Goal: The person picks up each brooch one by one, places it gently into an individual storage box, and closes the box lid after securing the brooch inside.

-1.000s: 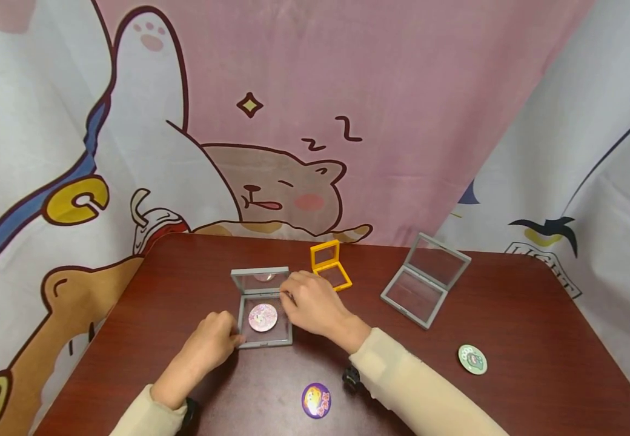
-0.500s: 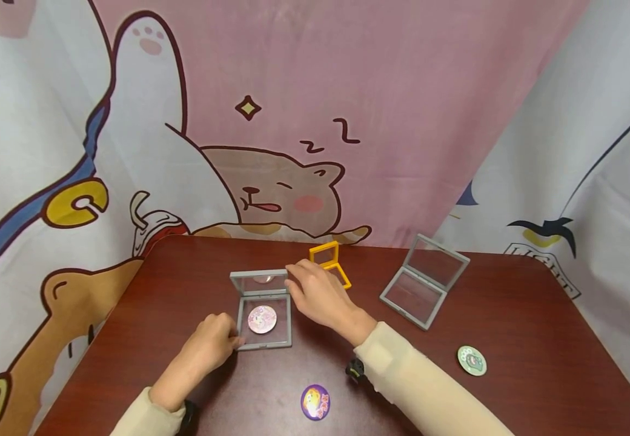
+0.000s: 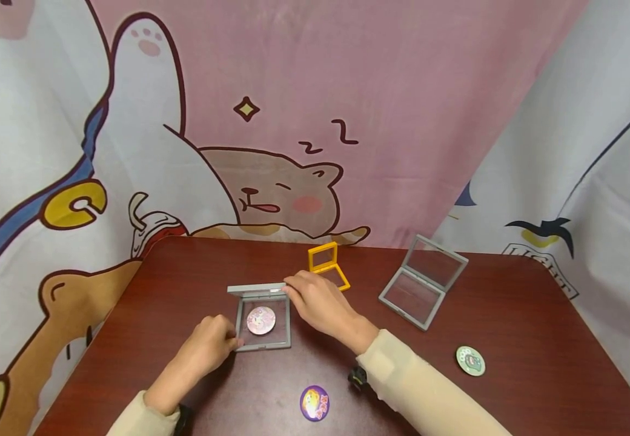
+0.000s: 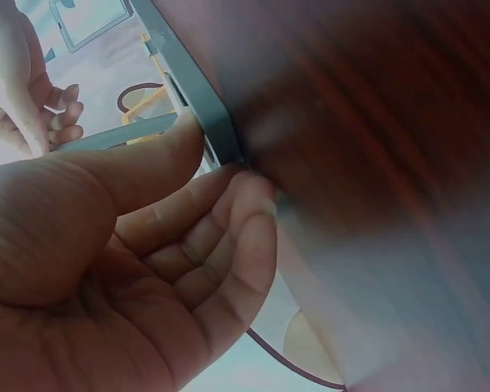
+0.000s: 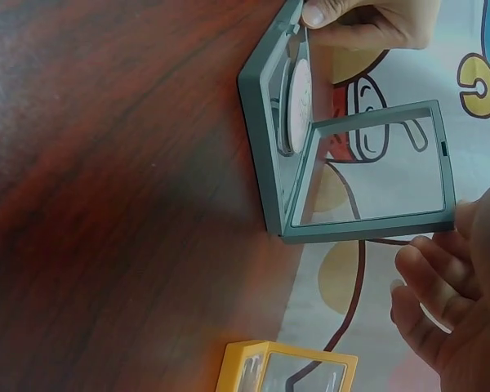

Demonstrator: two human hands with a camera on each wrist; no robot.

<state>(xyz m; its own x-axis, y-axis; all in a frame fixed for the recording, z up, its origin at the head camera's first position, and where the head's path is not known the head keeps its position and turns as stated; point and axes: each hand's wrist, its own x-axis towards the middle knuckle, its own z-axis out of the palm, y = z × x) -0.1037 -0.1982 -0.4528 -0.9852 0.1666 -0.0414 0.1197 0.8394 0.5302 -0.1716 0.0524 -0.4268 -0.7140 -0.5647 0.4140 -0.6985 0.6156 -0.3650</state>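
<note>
A grey-framed clear display case (image 3: 263,347) lies on the table with its lid (image 3: 255,289) partly raised on the far side. Inside its base rests a round pink badge (image 3: 261,320), also visible as a pale disc (image 5: 299,106) in the right wrist view. My left hand (image 3: 208,342) pinches the near left corner of the base; the left wrist view has the thumb on the grey frame (image 4: 220,122) and fingers curled beside it. With its fingertips at the lid's right upper corner, my right hand (image 3: 320,303) holds the lid, its other fingers loosely curled.
A small yellow display case (image 3: 323,247) stands with its lid up behind my right hand. Another grey case (image 3: 402,313) sits opened at the right. A green round badge (image 3: 470,361) lies front right, a purple one (image 3: 314,403) front centre. A printed curtain (image 3: 402,121) hangs behind.
The lid has tilted down toward the base, and my right hand has come down with it at the lid's corner. My left hand keeps its place on the base.
</note>
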